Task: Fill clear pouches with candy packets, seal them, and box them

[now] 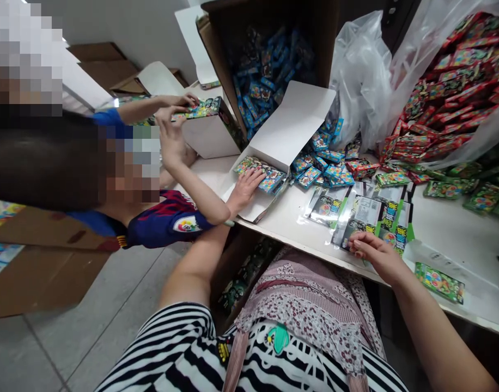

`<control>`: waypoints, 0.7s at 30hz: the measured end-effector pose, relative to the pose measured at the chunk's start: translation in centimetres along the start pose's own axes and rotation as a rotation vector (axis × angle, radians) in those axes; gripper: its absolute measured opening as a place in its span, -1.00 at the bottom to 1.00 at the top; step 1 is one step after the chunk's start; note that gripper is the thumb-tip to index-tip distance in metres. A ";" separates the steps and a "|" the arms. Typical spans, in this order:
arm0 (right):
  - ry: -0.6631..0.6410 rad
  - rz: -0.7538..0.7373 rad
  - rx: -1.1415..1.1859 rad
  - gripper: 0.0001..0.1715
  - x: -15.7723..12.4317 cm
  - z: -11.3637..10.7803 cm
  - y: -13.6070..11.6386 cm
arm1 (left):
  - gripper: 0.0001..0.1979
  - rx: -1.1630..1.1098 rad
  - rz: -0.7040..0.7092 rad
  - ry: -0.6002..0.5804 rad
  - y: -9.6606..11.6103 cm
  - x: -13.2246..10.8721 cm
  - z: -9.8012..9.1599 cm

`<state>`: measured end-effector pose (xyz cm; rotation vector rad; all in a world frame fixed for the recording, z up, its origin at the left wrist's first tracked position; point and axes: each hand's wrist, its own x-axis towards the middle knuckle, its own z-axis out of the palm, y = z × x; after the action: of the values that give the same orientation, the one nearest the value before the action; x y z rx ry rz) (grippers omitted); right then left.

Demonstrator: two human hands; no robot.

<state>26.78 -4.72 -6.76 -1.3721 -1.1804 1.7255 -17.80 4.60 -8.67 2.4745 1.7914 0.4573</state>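
cellophane packs (358,215), glossy, flat and rectangular, each with a printed card inside, lie fanned in an overlapping row on the white table (449,228), at about 4 o'clock from the middle of the view. the right hand (374,251) sits at their 6 o'clock edge, fingers curled, thumb and fingertips pinched onto the nearest pack at the table's rim.

the left hand (246,187) lies at 9 o'clock of the packs, released and flat, fingers spread over small shiny packets (269,179) stacked in a shallow white carton (292,122) of smooth card, its lid flap tilted up. at 3 o'clock of the carton a loose heap of blue packets (327,163) touches it.

at 2 o'clock a crinkled clear plastic bag (361,71) holds red packets (445,98) in a dense pile. a green packet (441,283) lies flat at 3 o'clock of the right hand, near the table edge. at 12 o'clock a tall brown cardboard box (274,22) stands open, more blue packets inside.

at 9 o'clock another person's hand (171,139) is raised beside a second white carton (208,133).
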 end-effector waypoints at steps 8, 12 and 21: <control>-0.043 -0.016 -0.039 -0.43 0.0 0.9 0.0 | -0.41 -0.139 0.082 -0.042 -0.3 2.9 0.3; -0.097 -0.054 -0.075 -0.47 -0.4 0.6 -0.1 | -0.58 -0.298 0.075 0.137 0.9 3.0 -0.6; 0.272 -0.248 -0.975 -0.55 4.9 -4.2 -2.0 | -0.60 -0.451 0.410 -0.133 19.9 2.9 2.9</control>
<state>29.43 1.49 -7.09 -1.7940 -2.0336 0.7243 2.15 1.18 -6.53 2.4538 0.9879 0.6183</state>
